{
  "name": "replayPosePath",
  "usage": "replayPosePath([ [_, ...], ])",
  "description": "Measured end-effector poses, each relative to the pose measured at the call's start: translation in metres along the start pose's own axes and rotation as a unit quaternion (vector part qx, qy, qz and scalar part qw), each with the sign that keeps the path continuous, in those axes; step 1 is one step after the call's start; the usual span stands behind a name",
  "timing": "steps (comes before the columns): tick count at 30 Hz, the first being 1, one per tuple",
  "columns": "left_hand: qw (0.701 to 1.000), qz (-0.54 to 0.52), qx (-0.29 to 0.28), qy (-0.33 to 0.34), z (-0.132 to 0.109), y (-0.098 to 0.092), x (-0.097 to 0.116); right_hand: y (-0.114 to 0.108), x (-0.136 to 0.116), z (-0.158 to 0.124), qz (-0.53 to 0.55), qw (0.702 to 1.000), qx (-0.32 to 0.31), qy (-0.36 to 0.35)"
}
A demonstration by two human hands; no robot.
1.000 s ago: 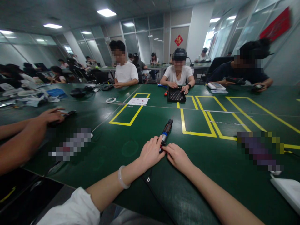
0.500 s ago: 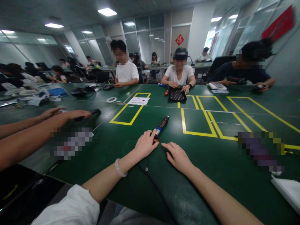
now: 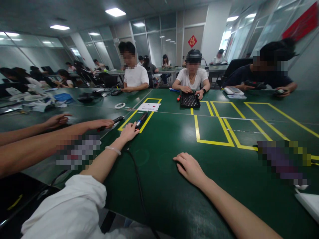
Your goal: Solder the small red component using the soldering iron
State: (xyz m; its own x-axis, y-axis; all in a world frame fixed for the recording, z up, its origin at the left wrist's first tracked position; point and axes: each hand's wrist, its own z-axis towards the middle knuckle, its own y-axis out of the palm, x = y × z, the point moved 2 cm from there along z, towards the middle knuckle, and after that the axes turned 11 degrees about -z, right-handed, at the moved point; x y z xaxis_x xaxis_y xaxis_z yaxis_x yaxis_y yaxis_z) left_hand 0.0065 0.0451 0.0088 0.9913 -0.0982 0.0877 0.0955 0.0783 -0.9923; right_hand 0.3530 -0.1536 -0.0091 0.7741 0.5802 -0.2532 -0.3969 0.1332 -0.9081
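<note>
My left hand [image 3: 128, 132] is closed around the rear end of a slim black corded electric screwdriver [image 3: 142, 120] with a blue and silver band. It points away from me, over the yellow-taped rectangle [image 3: 124, 125] at centre left, below a white paper sheet [image 3: 149, 107]. From under the hand a black cord [image 3: 138, 182] runs down past the table's near edge. My palm and fingers hide the screwdriver's back part. Apart from it, my right hand [image 3: 191, 168] rests on the green tabletop, fingers loosely extended, holding nothing.
At left, another person's hand [image 3: 106, 124] holds a dark tool [image 3: 118, 119] close to my left hand. Across the table a person works at a black tray [image 3: 189, 100]. More yellow tape rectangles [image 3: 215, 143] lie at right, and a white object [image 3: 309, 200] sits lower right.
My left hand has carried the screwdriver leftward and away from me, from mid-table to the taped rectangle, its cord trailing. My right hand stays nearly in place. The neighbour's hand moved slightly right.
</note>
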Motion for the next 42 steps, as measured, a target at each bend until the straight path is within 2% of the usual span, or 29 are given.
replayPosePath([
  [5,0.999,0.021,-0.006,-0.039,0.014,-0.004,-0.039,0.001,0.000,0.002,-0.002,1.000,-0.004,-0.001],
  [10,0.999,0.030,-0.006,-0.035,0.014,-0.012,-0.049,0.002,0.000,0.002,-0.007,1.000,-0.010,-0.003],
  [15,0.998,0.032,0.051,-0.029,0.000,-0.016,-0.038,0.001,-0.001,0.001,0.025,1.000,-0.008,0.008],
  [22,0.994,0.013,0.078,-0.080,-0.004,-0.026,-0.020,0.002,0.003,0.002,0.211,0.975,0.014,0.072],
  [25,0.991,-0.030,0.106,-0.079,-0.003,-0.033,0.003,0.002,0.005,0.002,0.245,0.966,0.017,0.081],
  [27,0.986,-0.121,0.104,-0.047,-0.007,-0.034,0.030,0.002,0.005,0.003,0.254,0.963,0.019,0.084],
  [29,0.967,-0.246,0.053,0.029,-0.018,-0.031,0.066,0.001,0.005,0.002,0.263,0.960,0.022,0.090],
  [30,0.948,-0.309,0.012,0.075,-0.027,-0.029,0.086,0.001,0.006,0.002,0.268,0.958,0.025,0.096],
  [33,0.872,-0.442,-0.116,0.174,-0.065,-0.027,0.141,0.003,0.009,0.002,0.304,0.944,0.030,0.123],
  [35,0.816,-0.502,-0.197,0.208,-0.094,-0.027,0.168,0.004,0.010,0.001,0.347,0.927,0.040,0.134],
  [37,0.767,-0.532,-0.276,0.229,-0.119,-0.028,0.186,0.005,0.010,0.001,0.392,0.910,0.049,0.130],
  [39,0.729,-0.548,-0.333,0.239,-0.135,-0.026,0.195,0.005,0.007,0.001,0.416,0.901,0.039,0.116],
  [42,0.704,-0.561,-0.364,0.240,-0.142,-0.020,0.196,0.002,0.002,0.000,0.411,0.906,0.015,0.096],
])
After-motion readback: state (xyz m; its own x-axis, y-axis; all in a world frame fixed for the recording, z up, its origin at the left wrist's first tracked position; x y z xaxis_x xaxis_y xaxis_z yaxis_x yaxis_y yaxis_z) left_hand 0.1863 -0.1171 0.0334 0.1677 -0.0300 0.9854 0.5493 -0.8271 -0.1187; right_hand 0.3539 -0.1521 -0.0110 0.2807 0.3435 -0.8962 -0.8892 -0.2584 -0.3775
